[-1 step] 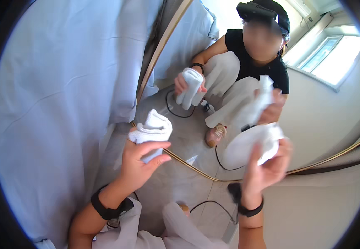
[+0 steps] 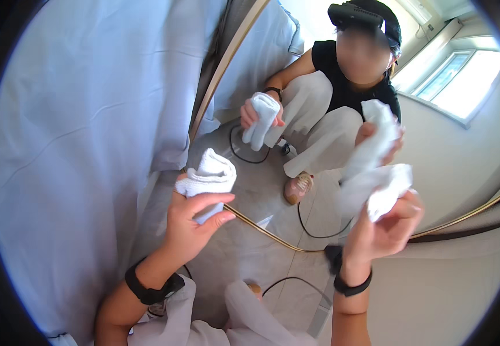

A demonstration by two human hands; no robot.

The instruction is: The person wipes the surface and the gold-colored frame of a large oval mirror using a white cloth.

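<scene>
My left hand (image 2: 188, 226) holds a folded white cloth (image 2: 208, 177), thick and towel-like, bunched upright above the fingers. My thumb and one finger stand apart in front of it, while the other fingers are partly hidden by the cloth. On the right, my right hand (image 2: 385, 230) grips a second white cloth (image 2: 393, 189), thinner-looking, its loose part trailing left and blurred by motion. Both hands are raised before a large mirror (image 2: 261, 232) with a thin gold frame, which reflects the two hands and cloths. Whether the right cloth touches the glass I cannot tell.
Pale blue-grey curtain (image 2: 88, 144) hangs along the left side. Grey floor tiles (image 2: 221, 259) lie below, with a black cable (image 2: 296, 279) across them. A white wall (image 2: 434, 294) stands at the right. The mirror also reflects a crouching person and a window.
My right hand and its cloth have moved to the right and slightly up. The left hand with the folded cloth has barely shifted.
</scene>
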